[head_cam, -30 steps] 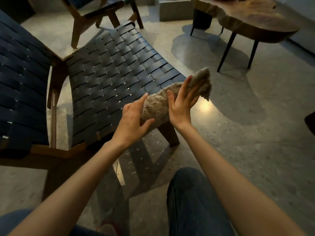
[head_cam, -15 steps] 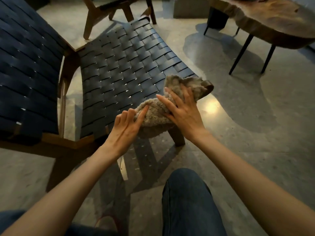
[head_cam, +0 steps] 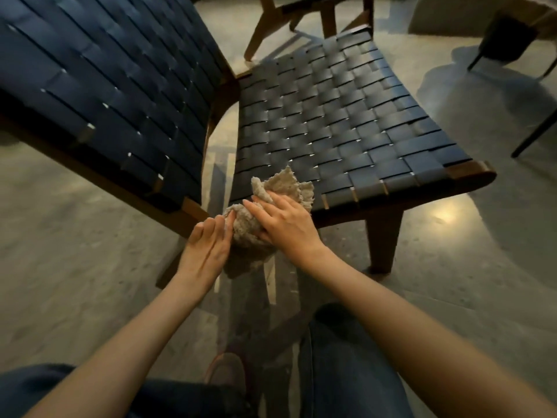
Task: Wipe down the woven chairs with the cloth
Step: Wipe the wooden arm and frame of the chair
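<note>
Grey speckled stone floor (head_cam: 452,267), dim light, one bright glare spot to the right of the chair leg (head_cam: 382,236). Woven chair (head_cam: 331,125) fills the middle: dark blue straps on a brown wood frame, seat to the right, backrest (head_cam: 105,86) to the left. Beige nubby cloth (head_cam: 289,182) is bunched on the seat's near-left corner, and its lower part hangs past the frame edge. Right hand (head_cam: 283,221) lies flat on top of the cloth, fingers straight and spread, pressing it onto the straps, not curled round it. Left hand (head_cam: 208,245) is just left of it, fingers straight and close together, tips touching the cloth's left side; thumb hidden, no pinch visible. Second wooden chair (head_cam: 301,7) is behind, at the top edge. Dark table leg (head_cam: 536,131) at far right. Jeans-clad knee (head_cam: 346,357) at the bottom, shoe (head_cam: 226,372) beside it.
</note>
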The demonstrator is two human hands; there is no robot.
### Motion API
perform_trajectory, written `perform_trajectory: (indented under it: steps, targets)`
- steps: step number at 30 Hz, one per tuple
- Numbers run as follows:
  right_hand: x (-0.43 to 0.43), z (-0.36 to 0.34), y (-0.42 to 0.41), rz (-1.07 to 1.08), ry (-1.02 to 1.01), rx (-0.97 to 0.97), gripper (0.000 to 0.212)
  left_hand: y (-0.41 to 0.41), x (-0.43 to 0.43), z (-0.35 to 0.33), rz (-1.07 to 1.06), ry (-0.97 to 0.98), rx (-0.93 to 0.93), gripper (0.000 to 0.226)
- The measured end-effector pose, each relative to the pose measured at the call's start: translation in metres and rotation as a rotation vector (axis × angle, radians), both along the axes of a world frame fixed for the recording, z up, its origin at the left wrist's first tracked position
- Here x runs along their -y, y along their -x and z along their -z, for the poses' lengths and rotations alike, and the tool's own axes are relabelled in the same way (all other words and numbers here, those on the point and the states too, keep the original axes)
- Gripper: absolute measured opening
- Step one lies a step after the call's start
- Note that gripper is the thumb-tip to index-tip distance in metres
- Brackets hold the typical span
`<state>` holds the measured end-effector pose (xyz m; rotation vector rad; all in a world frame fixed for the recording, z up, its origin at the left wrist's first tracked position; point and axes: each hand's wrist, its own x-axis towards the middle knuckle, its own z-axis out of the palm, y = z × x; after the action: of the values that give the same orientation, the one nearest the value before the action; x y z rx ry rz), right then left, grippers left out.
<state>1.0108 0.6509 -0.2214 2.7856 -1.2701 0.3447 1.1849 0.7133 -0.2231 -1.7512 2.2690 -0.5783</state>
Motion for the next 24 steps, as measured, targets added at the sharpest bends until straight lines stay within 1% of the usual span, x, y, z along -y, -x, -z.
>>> perform_trajectory:
  steps: [1,2,4,5,7,9,12,16,18,20,22,24]
  targets:
    - [0.001,0.000,0.001,-0.001,0.022,-0.029,0.052,0.003,0.000,0.003,-0.036,0.001,-0.035,0.080]
    - [0.000,-0.001,0.004,0.002,0.055,-0.056,0.051,0.006,0.002,0.004,-0.071,0.001,-0.112,0.080]
    - [-0.004,-0.006,0.012,0.015,0.113,-0.048,0.045,0.013,0.006,0.004,-0.088,-0.008,-0.255,0.078]
    - [-0.006,-0.007,0.018,0.009,0.131,-0.017,0.042,0.017,0.008,0.002,-0.083,-0.009,-0.277,0.080]
    - [-0.010,-0.009,0.032,-0.013,0.153,0.019,0.042,0.024,0.013,0.000,-0.093,-0.042,-0.280,0.090]
    - [-0.014,-0.013,0.048,-0.010,0.184,0.054,0.040,0.035,0.018,-0.002,-0.105,-0.081,-0.338,0.098]
    - [-0.022,-0.020,0.078,0.043,0.185,0.116,0.034,0.062,0.025,-0.007,0.004,-0.118,-0.433,0.098]
    - [-0.030,-0.029,0.134,0.219,0.225,0.215,0.032,0.112,0.037,-0.015,0.157,-0.104,-0.512,0.101]
    - [-0.035,-0.038,0.163,0.311,0.236,0.259,0.035,0.143,0.046,-0.019,0.236,-0.087,-0.541,0.095]
    - [-0.041,-0.046,0.184,0.401,0.259,0.318,0.038,0.172,0.055,-0.026,0.296,-0.091,-0.617,0.085]
    - [-0.046,-0.051,0.200,0.522,0.283,0.417,0.036,0.194,0.062,-0.036,0.363,-0.091,-0.693,0.075]
    - [-0.053,-0.052,0.216,0.685,0.315,0.574,0.034,0.208,0.064,-0.046,0.434,-0.097,-0.749,0.073]
